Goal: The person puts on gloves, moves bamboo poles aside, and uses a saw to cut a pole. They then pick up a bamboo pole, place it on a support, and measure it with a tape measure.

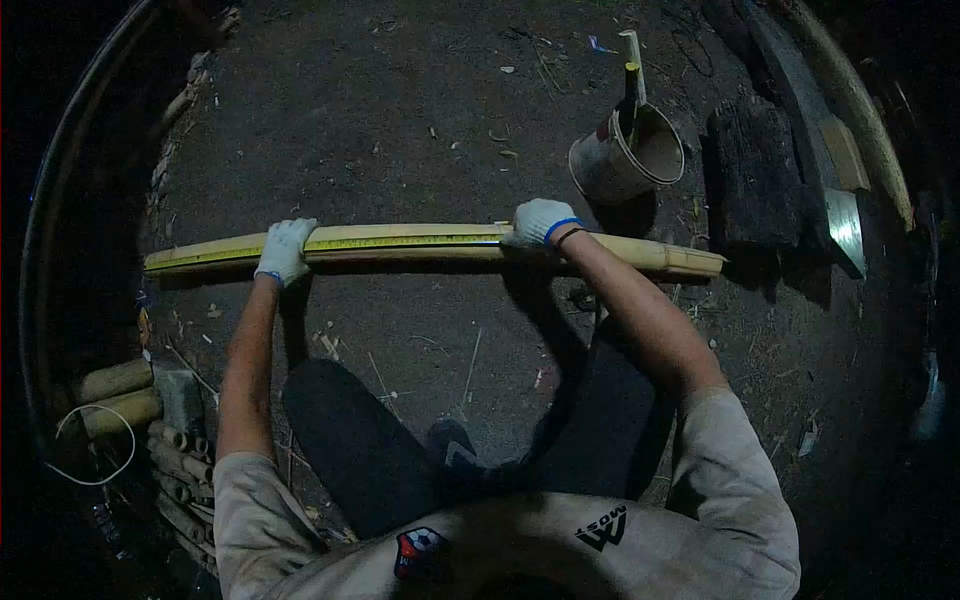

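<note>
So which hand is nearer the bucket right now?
Right. The right hand rests on the bamboo strip just below and left of the bucket; the left hand grips the strip far off to the left.

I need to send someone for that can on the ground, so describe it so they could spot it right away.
Start from the long pale bamboo strip that the two gloved hands hold across the dirt ground. Just beyond its right half, past the right hand, stands a round can, tilted, with a stick poking out. It is the only open, cylindrical container there; the dark block beside it is flat.
</note>
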`<state>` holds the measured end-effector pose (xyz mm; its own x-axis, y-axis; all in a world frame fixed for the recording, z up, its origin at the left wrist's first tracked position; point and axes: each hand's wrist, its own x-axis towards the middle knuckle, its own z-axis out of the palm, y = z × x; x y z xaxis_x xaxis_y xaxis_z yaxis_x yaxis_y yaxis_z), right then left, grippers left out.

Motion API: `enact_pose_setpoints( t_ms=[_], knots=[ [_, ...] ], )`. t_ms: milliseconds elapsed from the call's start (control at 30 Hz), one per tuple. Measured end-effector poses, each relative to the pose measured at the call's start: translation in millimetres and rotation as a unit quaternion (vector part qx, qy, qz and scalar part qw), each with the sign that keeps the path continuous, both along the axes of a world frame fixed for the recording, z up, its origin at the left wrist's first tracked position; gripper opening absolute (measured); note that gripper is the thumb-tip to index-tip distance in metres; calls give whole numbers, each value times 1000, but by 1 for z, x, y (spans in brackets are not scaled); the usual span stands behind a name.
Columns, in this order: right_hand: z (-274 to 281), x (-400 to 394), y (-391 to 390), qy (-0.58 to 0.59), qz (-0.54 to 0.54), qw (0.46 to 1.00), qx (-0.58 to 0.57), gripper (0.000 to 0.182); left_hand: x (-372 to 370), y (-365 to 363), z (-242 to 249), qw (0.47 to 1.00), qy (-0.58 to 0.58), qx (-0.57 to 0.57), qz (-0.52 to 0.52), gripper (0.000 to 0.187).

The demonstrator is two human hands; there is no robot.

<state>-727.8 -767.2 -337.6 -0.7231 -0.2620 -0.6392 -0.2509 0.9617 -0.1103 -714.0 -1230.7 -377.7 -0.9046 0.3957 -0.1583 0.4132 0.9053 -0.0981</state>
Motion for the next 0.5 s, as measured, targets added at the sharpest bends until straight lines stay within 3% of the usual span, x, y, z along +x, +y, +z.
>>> enact_pose_setpoints(
  t_ms=[500],
  knots=[
    [-11,6,-15,60,-23,998,17,46,-1,7,8,1000,-19,-19,13,85]
  ],
)
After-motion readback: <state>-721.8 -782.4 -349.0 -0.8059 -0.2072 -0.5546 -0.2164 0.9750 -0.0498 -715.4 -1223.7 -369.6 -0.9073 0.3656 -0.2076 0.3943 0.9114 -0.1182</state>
